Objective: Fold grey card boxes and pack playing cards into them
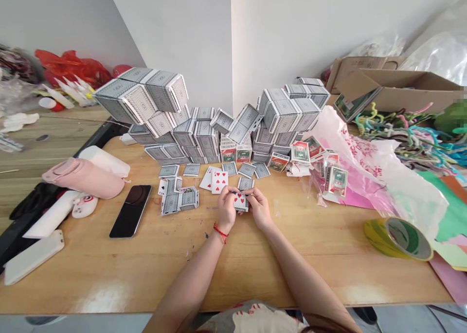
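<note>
My left hand [226,210] and my right hand [258,207] meet over the middle of the wooden table [255,269], both pinched on a small bundle of playing cards [240,200] with red hearts showing. A red string circles my left wrist. Just beyond the hands lie loose cards, among them a face-up hearts card [219,181], and a folded card block [180,200] to the left. Behind them rises a wall of cubes made from grey-backed cards [204,128].
A black phone [130,210] lies left of the hands, beside a pink pouch [83,177] and white cases. Card boxes [335,179], a plastic bag [368,172], pipe cleaners [408,128], green tape roll [399,238] and cardboard boxes [397,87] fill the right.
</note>
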A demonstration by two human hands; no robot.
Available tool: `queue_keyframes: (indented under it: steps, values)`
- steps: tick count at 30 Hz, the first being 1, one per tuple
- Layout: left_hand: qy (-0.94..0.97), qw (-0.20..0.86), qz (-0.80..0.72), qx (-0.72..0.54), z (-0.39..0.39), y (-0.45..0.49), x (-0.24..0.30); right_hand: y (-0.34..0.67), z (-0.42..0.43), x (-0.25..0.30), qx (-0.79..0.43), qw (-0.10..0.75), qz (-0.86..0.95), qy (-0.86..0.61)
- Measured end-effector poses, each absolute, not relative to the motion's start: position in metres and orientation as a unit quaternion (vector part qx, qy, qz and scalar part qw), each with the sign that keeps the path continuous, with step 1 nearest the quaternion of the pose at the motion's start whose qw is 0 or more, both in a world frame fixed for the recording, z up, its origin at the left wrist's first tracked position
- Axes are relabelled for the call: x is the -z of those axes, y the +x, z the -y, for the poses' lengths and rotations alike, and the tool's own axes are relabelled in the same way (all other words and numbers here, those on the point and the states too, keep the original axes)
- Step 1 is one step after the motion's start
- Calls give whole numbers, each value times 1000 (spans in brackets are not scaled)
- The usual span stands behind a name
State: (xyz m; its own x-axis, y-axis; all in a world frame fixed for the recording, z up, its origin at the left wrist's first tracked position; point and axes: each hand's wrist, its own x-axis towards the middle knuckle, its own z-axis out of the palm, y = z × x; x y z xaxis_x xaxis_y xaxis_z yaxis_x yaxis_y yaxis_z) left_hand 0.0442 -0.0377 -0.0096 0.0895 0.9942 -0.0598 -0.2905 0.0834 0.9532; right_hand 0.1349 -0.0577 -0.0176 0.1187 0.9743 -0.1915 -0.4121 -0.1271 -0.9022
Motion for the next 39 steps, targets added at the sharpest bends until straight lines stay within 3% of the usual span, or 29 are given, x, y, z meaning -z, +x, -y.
queue_keyframes:
  steps: [9, 18, 28, 39]
  values:
    - [500, 526, -441, -528, 34, 37, 11, 144, 61, 13, -627, 569, 317, -427]
    - [494, 540, -431, -528, 36, 32, 10, 150, 57, 17, -695, 524, 296, -393]
    - [433, 480, -521, -557, 26, 37, 15, 147, 58, 23, -565, 563, 379, -470]
    - [587, 448, -503, -449, 30, 33, 12, 145, 59, 25, -509, 567, 424, -490]
